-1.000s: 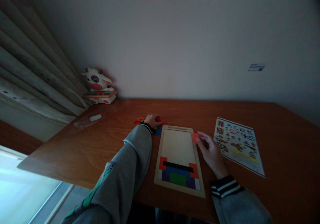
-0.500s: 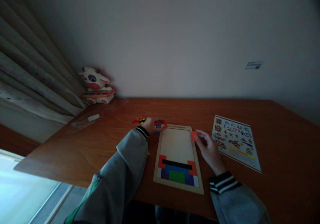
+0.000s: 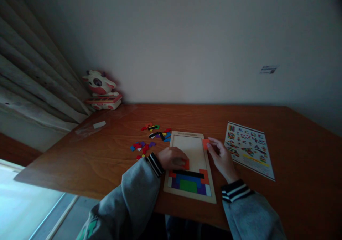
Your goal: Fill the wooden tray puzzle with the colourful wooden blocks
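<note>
A wooden puzzle board (image 3: 190, 196) lies in front of me, its lower part filled with green, blue, purple, white, black and orange pieces. My left hand (image 3: 173, 158) is over the board's left side, fingers closed on an orange puzzle piece (image 3: 187, 164) just above the black bar (image 3: 188, 174). My right hand (image 3: 221, 156) pinches a second orange puzzle piece (image 3: 205, 144) at the board's right rim. The left fingertips are partly hidden behind the hand.
Loose coloured pieces (image 3: 145, 149) lie in groups left of the board. A printed pattern sheet (image 3: 249, 149) is at the right. Farther back on the left are a clear plastic bag (image 3: 92, 129) and a cow toy with a keyboard (image 3: 103, 90).
My left hand has come from the loose pieces beside the board's top left corner down over the board, carrying an orange piece. My right hand stays nearly still with its piece.
</note>
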{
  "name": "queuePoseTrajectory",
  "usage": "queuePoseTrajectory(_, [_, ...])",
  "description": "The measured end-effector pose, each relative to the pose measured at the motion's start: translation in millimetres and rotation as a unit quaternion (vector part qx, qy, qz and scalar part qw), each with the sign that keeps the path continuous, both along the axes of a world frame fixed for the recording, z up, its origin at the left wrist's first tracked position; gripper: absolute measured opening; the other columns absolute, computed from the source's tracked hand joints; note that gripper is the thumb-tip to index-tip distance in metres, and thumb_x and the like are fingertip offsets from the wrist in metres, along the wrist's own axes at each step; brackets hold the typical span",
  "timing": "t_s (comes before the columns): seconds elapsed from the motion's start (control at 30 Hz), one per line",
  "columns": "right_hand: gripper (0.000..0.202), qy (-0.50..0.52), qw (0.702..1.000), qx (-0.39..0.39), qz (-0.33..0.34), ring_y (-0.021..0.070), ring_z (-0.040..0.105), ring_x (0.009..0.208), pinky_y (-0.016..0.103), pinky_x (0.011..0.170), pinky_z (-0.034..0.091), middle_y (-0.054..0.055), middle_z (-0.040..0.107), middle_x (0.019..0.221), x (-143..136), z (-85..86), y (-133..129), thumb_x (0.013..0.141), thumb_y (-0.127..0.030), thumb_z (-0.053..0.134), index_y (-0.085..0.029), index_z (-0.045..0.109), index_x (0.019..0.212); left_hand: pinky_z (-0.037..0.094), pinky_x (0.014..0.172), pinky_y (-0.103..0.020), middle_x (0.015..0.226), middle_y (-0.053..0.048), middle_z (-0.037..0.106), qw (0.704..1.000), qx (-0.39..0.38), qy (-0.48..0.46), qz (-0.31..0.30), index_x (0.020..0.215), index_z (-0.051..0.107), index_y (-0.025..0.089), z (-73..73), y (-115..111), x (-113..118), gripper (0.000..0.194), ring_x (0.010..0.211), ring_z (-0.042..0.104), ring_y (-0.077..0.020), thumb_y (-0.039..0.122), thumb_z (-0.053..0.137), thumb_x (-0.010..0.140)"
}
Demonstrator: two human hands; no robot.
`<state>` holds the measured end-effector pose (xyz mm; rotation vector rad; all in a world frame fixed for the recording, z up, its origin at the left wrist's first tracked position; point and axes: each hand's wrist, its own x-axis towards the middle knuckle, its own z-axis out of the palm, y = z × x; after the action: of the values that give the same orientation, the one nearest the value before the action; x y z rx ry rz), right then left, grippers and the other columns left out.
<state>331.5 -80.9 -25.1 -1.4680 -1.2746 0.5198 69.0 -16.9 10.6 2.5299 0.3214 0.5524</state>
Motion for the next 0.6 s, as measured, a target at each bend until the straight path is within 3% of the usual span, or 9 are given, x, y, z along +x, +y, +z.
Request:
queuePoseTrajectory(0.1, [0.05,-0.001,1.0,0.002,0.0,0.0263,0.067,0.096,0.043,0.085,0.053,0.013,0.071,0.106,-0.1,-0.3,-0.1,0.087,-0.058,0.055,-0.019,0.06,0.118,0.053,0.092,-0.031,0.111,-0.009,0.071,0.999,0.014,-0.031,0.036,0.102,0.071,0.021,0.5,7.2,-5.6,0.026,0.102,0.067,-0.0186,0.039,0.07,0.084])
queuePoseTrajectory(0.17, [0.05,0.001,1.0,0.004,0.001,0.0261,0.067,0.094,0.044,0.086,0.053,0.012,0.071,0.105,0.1,-1.0,0.2,0.087,-0.058,0.055,-0.02,0.06,0.118,0.052,0.095,-0.033,0.113,-0.009,0.07,0.988,0.051,-0.027,0.141,0.101,0.071,0.02,-0.6,20.1,-11.1,0.019,0.105,0.066,-0.0185,0.033,0.063,0.089])
queuePoseTrajectory(0.23, [0.049,0.005,1.0,0.006,0.004,0.0255,0.067,0.093,0.044,0.085,0.054,0.012,0.072,0.104,0.3,-1.2,0.5,0.087,-0.058,0.055,-0.02,0.06,0.118,0.049,0.099,-0.036,0.116,-0.009,0.07,0.955,0.092,0.02,0.281,0.106,0.069,0.02,-2.7,37.9,-17.3,0.02,0.109,0.064,-0.02,0.027,0.059,0.09])
queuePoseTrajectory(0.3, [0.048,0.007,1.0,0.003,0.008,0.0254,0.067,0.093,0.043,0.085,0.054,0.011,0.071,0.104,0.6,-0.7,0.5,0.087,-0.057,0.055,-0.02,0.06,0.117,0.045,0.103,-0.043,0.119,-0.013,0.068,0.932,0.1,0.045,0.345,0.112,0.067,0.016,-4.7,57.3,-22.7,0.025,0.113,0.061,-0.0251,0.024,0.059,0.09])
queuePoseTrajectory(0.43, [0.048,0.005,1.0,-0.003,0.004,0.0264,0.067,0.094,0.044,0.084,0.054,0.012,0.072,0.104,1.5,0.0,0.2,0.086,-0.057,0.056,-0.02,0.06,0.116,0.047,0.098,-0.043,0.108,-0.013,0.072,0.914,0.088,0.095,0.384,0.106,0.069,0.016,-4.6,88.5,-25.4,0.023,0.106,0.065,-0.0284,0.027,0.062,0.087])
queuePoseTrajectory(0.6, [0.047,0.01,1.0,-0.005,0.009,0.026,0.067,0.096,0.043,0.086,0.053,0.012,0.072,0.106,2.4,-2.6,1.2,0.087,-0.056,0.056,-0.02,0.06,0.118,0.051,0.089,-0.034,0.096,-0.008,0.075,0.914,0.053,0.133,0.379,0.097,0.072,0.02,-2.9,106.7,-16.5,0.017,0.094,0.069,-0.0255,0.03,0.066,0.084])
